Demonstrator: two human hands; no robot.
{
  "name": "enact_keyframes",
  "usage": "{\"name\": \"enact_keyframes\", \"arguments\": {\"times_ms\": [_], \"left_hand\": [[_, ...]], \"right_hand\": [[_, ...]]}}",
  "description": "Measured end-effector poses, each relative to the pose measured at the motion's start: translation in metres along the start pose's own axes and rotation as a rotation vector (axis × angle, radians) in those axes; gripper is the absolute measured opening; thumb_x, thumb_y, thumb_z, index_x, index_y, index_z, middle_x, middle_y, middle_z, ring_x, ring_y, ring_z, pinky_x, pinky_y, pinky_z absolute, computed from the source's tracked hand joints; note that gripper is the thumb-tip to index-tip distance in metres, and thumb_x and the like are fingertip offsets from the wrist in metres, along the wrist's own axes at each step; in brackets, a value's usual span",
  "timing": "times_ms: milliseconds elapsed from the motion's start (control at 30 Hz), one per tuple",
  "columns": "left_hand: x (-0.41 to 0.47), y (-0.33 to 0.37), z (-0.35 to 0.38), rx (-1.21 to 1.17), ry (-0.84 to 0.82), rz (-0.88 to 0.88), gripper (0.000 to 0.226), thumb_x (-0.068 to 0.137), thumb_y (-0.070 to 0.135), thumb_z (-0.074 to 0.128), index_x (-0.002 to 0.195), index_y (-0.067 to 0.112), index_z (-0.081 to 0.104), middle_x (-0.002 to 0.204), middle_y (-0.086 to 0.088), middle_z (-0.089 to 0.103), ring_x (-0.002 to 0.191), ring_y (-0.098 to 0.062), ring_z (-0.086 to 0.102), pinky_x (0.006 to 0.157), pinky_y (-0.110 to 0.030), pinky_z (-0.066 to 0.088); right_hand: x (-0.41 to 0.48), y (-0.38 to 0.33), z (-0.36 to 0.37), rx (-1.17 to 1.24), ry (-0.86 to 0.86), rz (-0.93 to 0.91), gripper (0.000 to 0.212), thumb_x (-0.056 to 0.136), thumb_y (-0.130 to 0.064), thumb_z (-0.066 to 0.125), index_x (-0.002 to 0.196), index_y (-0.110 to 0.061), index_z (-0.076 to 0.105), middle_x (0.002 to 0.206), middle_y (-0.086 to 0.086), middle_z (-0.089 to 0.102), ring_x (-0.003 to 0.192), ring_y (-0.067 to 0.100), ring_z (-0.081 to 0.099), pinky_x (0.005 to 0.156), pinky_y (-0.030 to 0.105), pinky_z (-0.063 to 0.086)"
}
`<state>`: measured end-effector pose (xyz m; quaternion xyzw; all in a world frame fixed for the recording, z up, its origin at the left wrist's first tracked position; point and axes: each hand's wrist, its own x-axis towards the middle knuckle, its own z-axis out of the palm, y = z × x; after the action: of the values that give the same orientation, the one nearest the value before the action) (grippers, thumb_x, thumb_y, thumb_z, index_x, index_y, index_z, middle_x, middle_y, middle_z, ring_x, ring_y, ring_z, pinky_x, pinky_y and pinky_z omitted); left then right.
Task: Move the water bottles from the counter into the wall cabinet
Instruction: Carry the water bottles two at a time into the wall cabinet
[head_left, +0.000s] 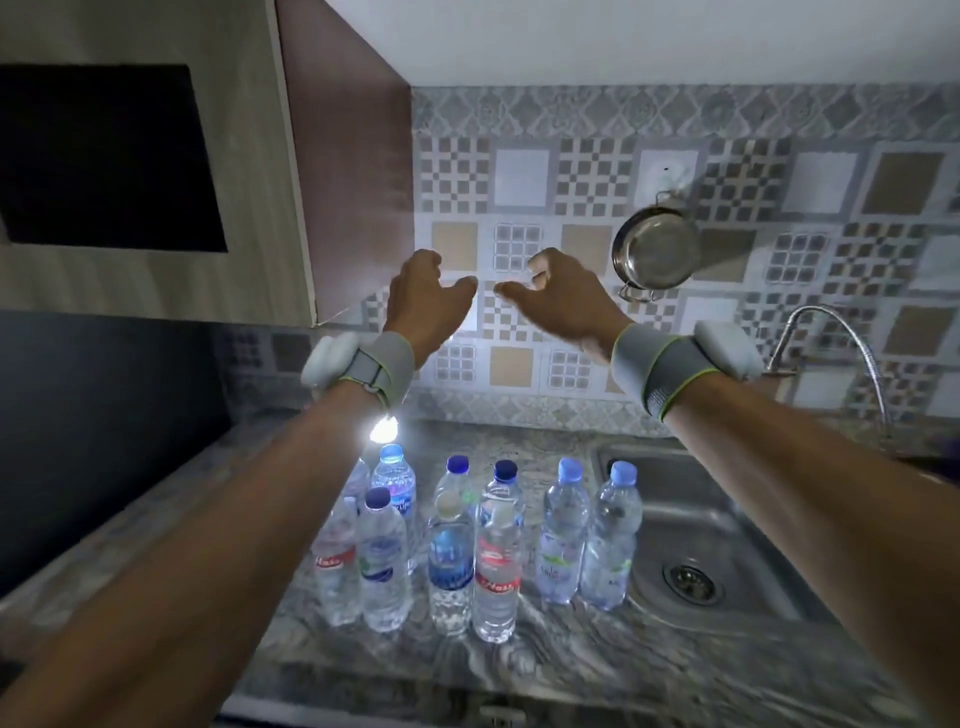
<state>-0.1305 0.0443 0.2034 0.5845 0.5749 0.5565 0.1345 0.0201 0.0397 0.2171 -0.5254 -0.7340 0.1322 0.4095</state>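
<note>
**Empty hands raised by the cabinet, bottles waiting below**

The clear plastic water bottles with blue and white caps (452, 551) stand upright in a tight cluster on the grey marbled stone counter (571, 670), just beside the stainless steel sink (727, 545). Grouped this way, each is easy to take in turn. The pale wood-grain wall cabinet with a dark panel (208, 182) hangs above them on the left, and its door looks closed. Both arms reach up and forward, with grey bands on the wrists. The left hand (423, 296) and right hand (558, 296) hover close together before the patterned tiles, fingers loosely curled and holding nothing. They are probably bound for the door.
</note>
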Motion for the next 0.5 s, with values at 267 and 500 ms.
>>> {"name": "enact_keyframes", "arguments": {"times_ms": [267, 500], "left_hand": [[-0.053, -0.075, 0.029, 0.016, -0.094, -0.147, 0.054, 0.09, 0.027, 0.065, 0.137, 0.006, 0.047, 0.133, -0.009, 0.054, 0.123, -0.026, 0.052, 0.106, -0.04, 0.044], [-0.098, -0.127, 0.042, 0.101, -0.144, -0.28, 0.048, 0.087, 0.022, 0.065, 0.129, 0.006, 0.049, 0.122, -0.009, 0.059, 0.111, -0.027, 0.057, 0.1, -0.037, 0.046]], "right_hand": [[-0.04, 0.053, 0.057, 0.012, -0.147, 0.116, 0.069, 0.092, -0.042, 0.063, 0.146, -0.007, 0.038, 0.149, 0.011, 0.046, 0.134, 0.026, 0.046, 0.095, 0.028, 0.038], [-0.083, 0.092, 0.096, 0.03, -0.257, 0.244, 0.082, 0.085, -0.035, 0.073, 0.15, -0.004, 0.032, 0.143, 0.013, 0.05, 0.127, 0.023, 0.05, 0.089, 0.024, 0.037]]}}
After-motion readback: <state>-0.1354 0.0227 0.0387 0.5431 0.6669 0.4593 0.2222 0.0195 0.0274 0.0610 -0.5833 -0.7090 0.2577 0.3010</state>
